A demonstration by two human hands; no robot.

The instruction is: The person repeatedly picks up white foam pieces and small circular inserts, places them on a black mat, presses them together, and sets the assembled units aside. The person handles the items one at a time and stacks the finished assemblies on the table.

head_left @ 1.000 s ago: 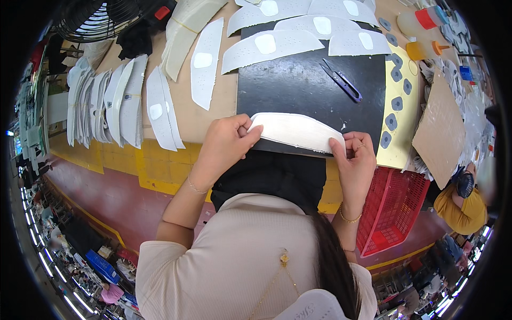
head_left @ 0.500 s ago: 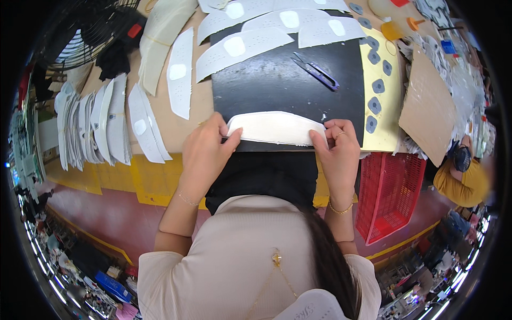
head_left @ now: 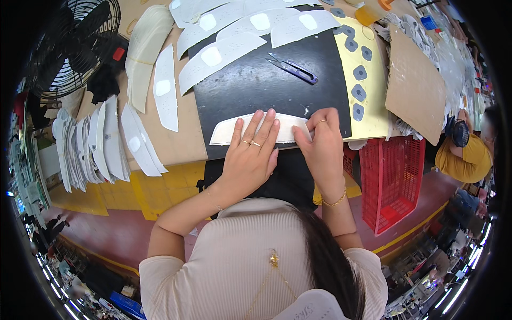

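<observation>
A curved, cream-white fabric panel (head_left: 223, 132) lies on the black work mat (head_left: 234, 90) along its near edge. My left hand (head_left: 253, 146) rests flat on the middle of the panel, fingers stretched out. At the panel's right end my right hand (head_left: 322, 138) pinches the edge between thumb and fingers. Beyond both hands, purple-handled thread snips (head_left: 298, 72) lie on the mat. Several white curved panels with pale rounded patches, one of them a near panel (head_left: 218, 57), overlap across the mat's far side.
Bundled white panels (head_left: 106, 138) stand at the left, near a black fan (head_left: 69, 48). On the right are a yellow sheet with grey patches (head_left: 368, 80), a cardboard piece (head_left: 416, 85) and a red plastic crate (head_left: 392, 181). Another person in yellow (head_left: 464, 160) sits beyond.
My left hand has let go of the panel's left end and moved right, flattening onto its middle. The right hand still holds the right end. The whole view has shifted slightly.
</observation>
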